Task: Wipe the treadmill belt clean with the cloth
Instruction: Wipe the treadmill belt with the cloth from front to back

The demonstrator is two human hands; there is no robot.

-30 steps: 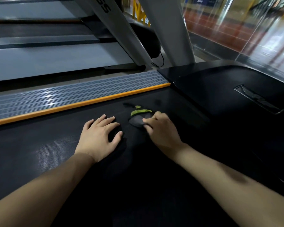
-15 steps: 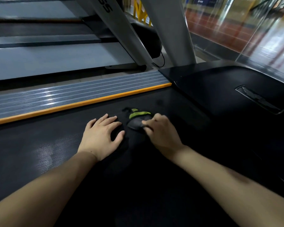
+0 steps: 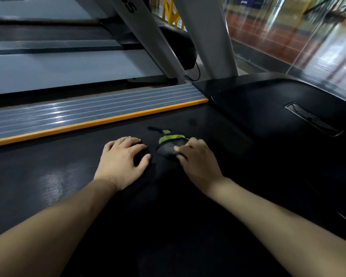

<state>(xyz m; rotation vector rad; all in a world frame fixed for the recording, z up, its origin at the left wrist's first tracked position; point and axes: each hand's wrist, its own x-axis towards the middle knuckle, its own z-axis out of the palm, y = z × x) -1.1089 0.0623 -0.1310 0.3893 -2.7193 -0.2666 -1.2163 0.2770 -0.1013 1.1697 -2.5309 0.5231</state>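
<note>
Cloth (image 3: 171, 143) seemingly pinched under right hand (image 3: 198, 162) grip; left hand (image 3: 122, 159) spread flat on belt (image 3: 48, 176).

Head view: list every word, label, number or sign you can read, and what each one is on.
"SS": large dark characters on the grey upright of the neighbouring machine, cut off by the top edge, so probably the end of a longer word.
Blue sign behind the glass, top right: light lettering, too blurred to read.
Emblem on the black motor cover: no legible characters.
Treadmill belt and cloth: no text visible.
</note>
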